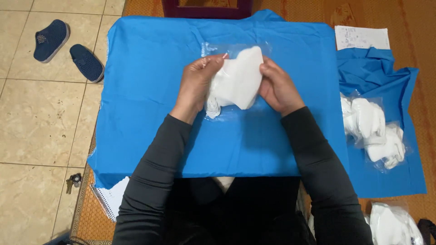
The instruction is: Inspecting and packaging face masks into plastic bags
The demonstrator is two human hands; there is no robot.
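My left hand and my right hand both grip a folded white sock above a blue cloth. The sock sits on or partly inside a clear plastic bag that lies on the cloth; I cannot tell which. My left thumb and fingers pinch the bag's edge and the sock's left side. My right hand holds the sock's right side.
Several bagged white socks lie on a second blue cloth at the right, more at the bottom right. A paper sheet lies at the top right. Dark blue shoes, keys and a spiral notebook are at the left.
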